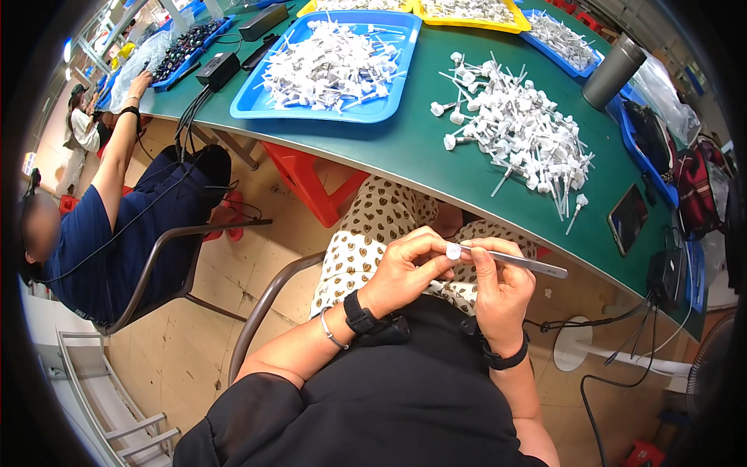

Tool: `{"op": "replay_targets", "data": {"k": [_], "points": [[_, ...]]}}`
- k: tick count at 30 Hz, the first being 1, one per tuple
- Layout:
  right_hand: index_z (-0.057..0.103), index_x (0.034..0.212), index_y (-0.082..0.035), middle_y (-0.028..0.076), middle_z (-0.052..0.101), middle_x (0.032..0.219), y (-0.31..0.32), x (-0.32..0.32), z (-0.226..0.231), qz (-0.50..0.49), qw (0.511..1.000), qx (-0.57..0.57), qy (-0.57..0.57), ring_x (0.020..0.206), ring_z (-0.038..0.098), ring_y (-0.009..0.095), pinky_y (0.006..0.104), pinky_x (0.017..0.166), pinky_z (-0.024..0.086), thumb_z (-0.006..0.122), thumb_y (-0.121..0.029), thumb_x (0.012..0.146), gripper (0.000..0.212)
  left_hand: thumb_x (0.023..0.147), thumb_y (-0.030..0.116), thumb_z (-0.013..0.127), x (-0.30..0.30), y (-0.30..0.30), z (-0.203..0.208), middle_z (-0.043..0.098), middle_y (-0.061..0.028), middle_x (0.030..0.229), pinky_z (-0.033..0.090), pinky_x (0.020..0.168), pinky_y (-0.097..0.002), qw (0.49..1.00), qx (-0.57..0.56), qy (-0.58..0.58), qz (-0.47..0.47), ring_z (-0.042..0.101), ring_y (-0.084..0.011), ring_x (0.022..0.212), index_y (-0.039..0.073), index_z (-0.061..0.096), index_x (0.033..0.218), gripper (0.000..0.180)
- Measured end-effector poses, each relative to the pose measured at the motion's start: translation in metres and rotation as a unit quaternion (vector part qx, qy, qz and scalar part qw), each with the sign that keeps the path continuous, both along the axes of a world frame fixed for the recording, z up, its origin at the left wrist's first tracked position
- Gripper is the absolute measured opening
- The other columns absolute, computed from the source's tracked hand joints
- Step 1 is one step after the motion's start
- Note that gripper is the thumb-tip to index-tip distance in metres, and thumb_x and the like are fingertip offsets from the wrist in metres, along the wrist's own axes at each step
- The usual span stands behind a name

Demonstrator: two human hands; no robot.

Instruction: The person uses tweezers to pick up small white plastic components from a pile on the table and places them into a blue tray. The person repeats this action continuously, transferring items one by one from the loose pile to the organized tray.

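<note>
Above my lap, just short of the table edge, both hands meet. My left hand (406, 272) pinches a small white plastic piece with a round flat head (454, 251); the rest of that piece is hidden by my fingers. Metal tweezers (541, 267) are gripped between thumb and fingers of my right hand (502, 292), their tips at the white piece's head and their back end pointing right. On the green table (420, 148) beyond lies a loose pile of white thin-stemmed pieces (525, 124). A blue tray (253, 100) to its left is heaped with similar ones.
Yellow trays (472, 26) of white pieces stand at the back. On the right are a grey tumbler (615, 71), a phone (628, 219) and a black power adapter (667, 279) with cables. A co-worker (156, 210) sits at left, reaching toward dark parts. A red stool (307, 183) stands under the table.
</note>
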State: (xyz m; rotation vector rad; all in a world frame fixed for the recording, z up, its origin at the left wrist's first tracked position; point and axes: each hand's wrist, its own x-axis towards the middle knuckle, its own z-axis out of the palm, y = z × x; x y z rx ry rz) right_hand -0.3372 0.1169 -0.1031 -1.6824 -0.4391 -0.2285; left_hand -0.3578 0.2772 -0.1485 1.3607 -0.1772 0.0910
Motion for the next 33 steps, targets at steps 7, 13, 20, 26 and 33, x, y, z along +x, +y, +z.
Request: {"op": "replay_targets", "data": {"k": [7,13,20,26,33], "points": [[0.065,0.102,0.006,0.01,0.071,0.095,-0.0019,-0.001,0.0049,0.013,0.999,-0.034,0.007,0.084,0.069,0.015,0.0265,0.076,0.056,0.062,-0.004,0.1,0.011,0.097,0.004,0.066,-0.0003,0.0,0.0014,0.063,-0.0073,0.101,0.061,0.073,-0.0261,1.0,0.01,-0.003,-0.004,0.071,-0.0152,0.083,-0.001,0.07,0.106,0.011],[0.067,0.098,0.004,0.009,0.072,0.091,-0.0019,0.0001,0.0036,0.004,0.999,-0.044,-0.011,0.075,0.068,0.015,0.027,0.067,0.053,0.065,-0.004,0.098,0.008,0.097,0.005,0.066,-0.0002,0.0013,-0.0008,0.064,-0.0081,0.1,0.06,0.072,-0.026,0.999,0.035,-0.018,-0.007,0.071,-0.0155,0.082,0.0,0.071,0.106,0.011],[0.068,0.096,0.002,0.009,0.072,0.09,-0.0014,0.0012,0.0017,0.006,0.999,-0.033,-0.022,0.071,0.067,0.016,0.0282,0.062,0.052,0.066,-0.004,0.097,0.005,0.098,0.004,0.065,-0.0003,0.0027,0.0017,0.064,-0.0084,0.101,0.06,0.072,-0.0264,0.999,0.03,-0.016,-0.022,0.071,-0.0157,0.084,0.0,0.07,0.106,0.011],[0.069,0.094,0.001,0.008,0.073,0.09,-0.0028,0.002,0.0029,0.013,0.999,-0.036,-0.016,0.072,0.067,0.017,0.0285,0.065,0.052,0.067,-0.004,0.096,0.006,0.096,0.002,0.066,0.0008,0.0046,0.0008,0.064,-0.0086,0.101,0.06,0.072,-0.0263,0.999,0.034,-0.021,-0.034,0.07,-0.0158,0.083,-0.001,0.07,0.106,0.011],[0.07,0.094,0.001,0.008,0.073,0.089,-0.004,0.0022,0.005,0.021,1.0,-0.022,0.003,0.072,0.067,0.016,0.0284,0.065,0.052,0.067,-0.004,0.096,0.006,0.096,0.001,0.066,0.0009,0.0045,0.002,0.064,-0.0083,0.101,0.06,0.071,-0.0257,0.998,0.036,-0.005,-0.042,0.07,-0.0156,0.083,-0.001,0.07,0.107,0.012]]}}
